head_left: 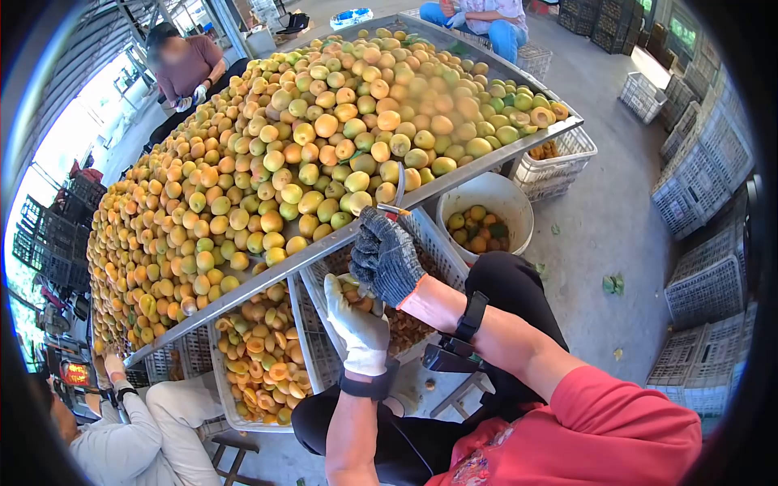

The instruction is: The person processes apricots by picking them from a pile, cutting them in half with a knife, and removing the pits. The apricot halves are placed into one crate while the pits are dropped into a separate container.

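My right hand, in a dark grey knit glove, is closed around a small curved knife whose blade points up over the table's metal edge. Just below it, my left hand wears a white glove and curls around an apricot, partly covered by both hands. Beyond the hands, a large heap of apricots covers the metal-rimmed table. Under my hands stands a crate with brown pits in it. A crate of split apricots sits to its left.
A white bucket with some apricots stands right of my hands, near another white crate. Stacked crates line the right side. Other people sit at the left front, far left and far side.
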Action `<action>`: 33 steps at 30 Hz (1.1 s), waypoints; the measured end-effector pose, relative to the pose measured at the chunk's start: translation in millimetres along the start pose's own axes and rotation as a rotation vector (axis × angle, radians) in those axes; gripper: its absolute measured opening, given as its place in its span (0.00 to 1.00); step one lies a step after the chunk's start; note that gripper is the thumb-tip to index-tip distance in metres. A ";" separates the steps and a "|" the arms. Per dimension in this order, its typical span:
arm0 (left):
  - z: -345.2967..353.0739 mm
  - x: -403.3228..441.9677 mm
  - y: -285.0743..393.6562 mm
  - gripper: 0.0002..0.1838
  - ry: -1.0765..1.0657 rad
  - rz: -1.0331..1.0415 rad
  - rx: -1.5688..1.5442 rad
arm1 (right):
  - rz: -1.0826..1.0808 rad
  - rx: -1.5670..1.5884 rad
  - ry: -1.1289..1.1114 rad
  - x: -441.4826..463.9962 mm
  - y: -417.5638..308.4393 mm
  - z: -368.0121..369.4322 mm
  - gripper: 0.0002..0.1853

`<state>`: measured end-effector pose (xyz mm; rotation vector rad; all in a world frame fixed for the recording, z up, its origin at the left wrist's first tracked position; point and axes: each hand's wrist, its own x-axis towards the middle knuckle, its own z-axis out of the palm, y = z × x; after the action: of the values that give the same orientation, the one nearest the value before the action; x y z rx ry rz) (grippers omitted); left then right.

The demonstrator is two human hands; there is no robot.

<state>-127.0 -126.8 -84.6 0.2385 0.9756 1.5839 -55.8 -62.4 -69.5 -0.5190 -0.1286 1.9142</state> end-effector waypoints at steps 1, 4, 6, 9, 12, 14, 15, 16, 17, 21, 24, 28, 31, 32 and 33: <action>-1.1 1.6 -2.2 0.18 -0.048 0.034 0.016 | 0.019 0.046 0.025 2.2 -0.1 -1.0 0.16; -7.5 8.2 -14.9 0.19 0.034 0.132 0.252 | -0.056 -0.080 0.072 -2.5 2.5 7.2 0.17; -6.0 13.3 -19.0 0.21 0.024 0.197 0.340 | -0.081 -0.064 0.024 0.8 2.1 0.7 0.17; -5.4 12.9 -20.3 0.26 0.031 0.253 0.475 | -0.055 0.112 0.025 1.9 -5.1 -1.6 0.16; -12.6 12.4 -7.5 0.33 -0.044 0.048 0.565 | -0.083 0.085 0.007 9.4 -14.5 -5.3 0.17; -19.1 15.1 2.0 0.39 -0.162 0.069 0.586 | -0.076 -0.213 0.046 8.3 -25.5 -3.3 0.14; -17.5 11.2 11.0 0.40 -0.156 0.037 0.562 | -0.120 -0.583 0.216 5.2 -25.8 12.9 0.12; -31.7 13.5 20.1 0.41 -0.267 -0.034 0.558 | -0.423 -0.887 -0.067 18.5 -14.6 -9.6 0.07; -32.5 11.3 24.3 0.41 -0.265 -0.029 0.562 | -0.731 -1.176 -0.366 18.3 -11.6 -13.5 0.05; -37.4 4.2 22.9 0.37 -0.161 0.085 0.607 | -0.778 -1.842 -0.625 11.1 13.1 -47.2 0.07; -61.5 4.8 18.7 0.28 -0.164 -0.023 0.417 | -0.955 -1.778 -0.686 -7.9 16.7 -44.7 0.07; -105.7 31.0 -1.9 0.30 -0.192 -0.115 0.016 | -0.879 -1.882 -0.856 -24.6 26.7 -48.2 0.09; -123.5 31.3 45.5 0.32 0.102 0.016 0.434 | -0.752 -1.767 -0.507 -29.3 23.9 -55.7 0.08; -116.5 22.3 69.7 0.28 0.142 0.130 0.530 | -0.651 -1.831 -0.435 -29.8 16.8 -56.3 0.10; -114.1 19.0 89.8 0.25 0.182 0.242 0.628 | -0.507 -1.896 -0.396 -31.2 6.6 -53.4 0.14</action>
<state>-269.5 -156.5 -100.8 0.6742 1.6252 1.4884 -29.8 -101.3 -110.5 -1.0902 -2.1700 0.8355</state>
